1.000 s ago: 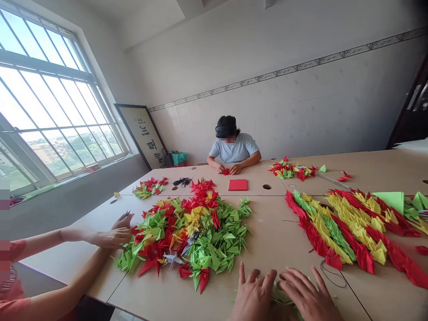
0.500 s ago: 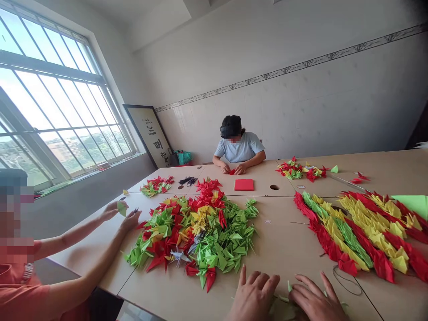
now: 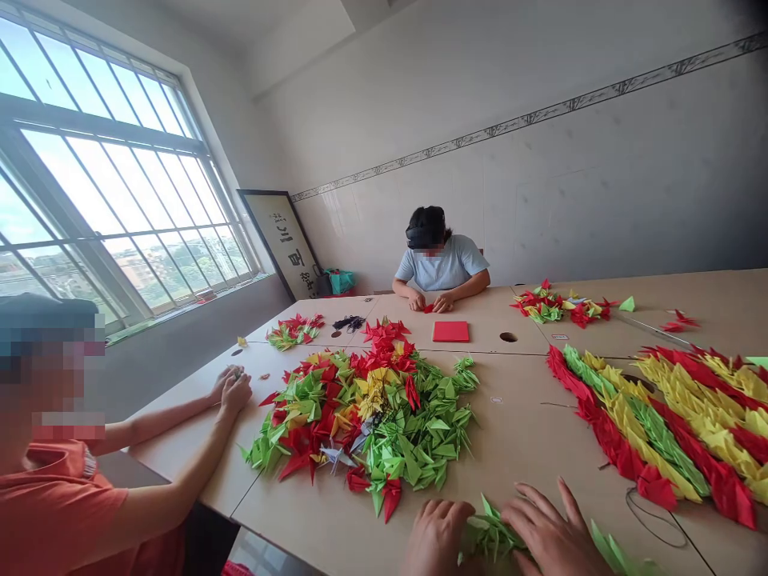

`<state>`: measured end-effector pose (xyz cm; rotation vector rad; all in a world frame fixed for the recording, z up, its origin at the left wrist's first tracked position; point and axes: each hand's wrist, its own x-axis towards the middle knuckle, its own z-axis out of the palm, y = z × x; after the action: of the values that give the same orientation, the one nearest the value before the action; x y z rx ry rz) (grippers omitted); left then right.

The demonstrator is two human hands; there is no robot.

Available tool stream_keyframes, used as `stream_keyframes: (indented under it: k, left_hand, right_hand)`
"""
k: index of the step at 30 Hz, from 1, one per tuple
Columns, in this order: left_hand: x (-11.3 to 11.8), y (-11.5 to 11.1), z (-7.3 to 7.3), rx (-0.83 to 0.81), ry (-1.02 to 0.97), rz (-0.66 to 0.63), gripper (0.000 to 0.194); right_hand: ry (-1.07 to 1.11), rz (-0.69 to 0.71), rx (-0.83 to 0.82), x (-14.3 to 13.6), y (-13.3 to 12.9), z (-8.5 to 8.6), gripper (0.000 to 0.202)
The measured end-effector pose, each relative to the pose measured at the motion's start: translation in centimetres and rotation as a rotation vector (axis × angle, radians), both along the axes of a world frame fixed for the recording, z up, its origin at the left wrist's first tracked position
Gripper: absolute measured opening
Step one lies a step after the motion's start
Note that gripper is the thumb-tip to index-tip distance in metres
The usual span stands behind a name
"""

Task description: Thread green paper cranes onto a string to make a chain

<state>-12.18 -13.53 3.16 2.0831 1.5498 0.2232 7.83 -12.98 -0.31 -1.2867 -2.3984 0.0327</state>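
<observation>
A small bunch of green folded paper cranes [image 3: 495, 534] lies at the near edge of the view, between my two hands. My left hand [image 3: 438, 538] is closed, its fingers bent together against the left side of the bunch; its thumb is hidden. With fingers spread, my right hand [image 3: 553, 530] rests at the right side of the bunch, fingertips touching it. More green paper [image 3: 615, 552] shows right of my right hand. Just beyond my hands lies a large heap of red, green and yellow paper cranes [image 3: 414, 436].
Strung rows of cranes [image 3: 678, 432] lie on the table [image 3: 510, 428] at right, with a dark cord loop [image 3: 651, 524] nearby. At left, a person in orange [image 3: 66, 512] handles something small. Opposite, another person [image 3: 441, 264] folds red paper beside a red paper stack [image 3: 451, 331].
My left hand's fingers have drawn together, and the green bunch between my hands shows more clearly. The person at left has brought both hands together. The view has shifted slightly left.
</observation>
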Motion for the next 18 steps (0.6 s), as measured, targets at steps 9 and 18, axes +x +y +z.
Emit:
stream_keyframes:
  k: [9,18]
  left_hand:
    - [1.5,0.4,0.0,0.053,0.063,0.043,0.025]
    - [-0.3,0.2,1.0,0.066,0.039,0.012,0.034]
  right_hand:
    - [-0.004,0.032,-0.066,1.0,0.0,-0.7,0.042]
    - [-0.021,0.031,0.069,1.7,-0.4,-0.4,0.045]
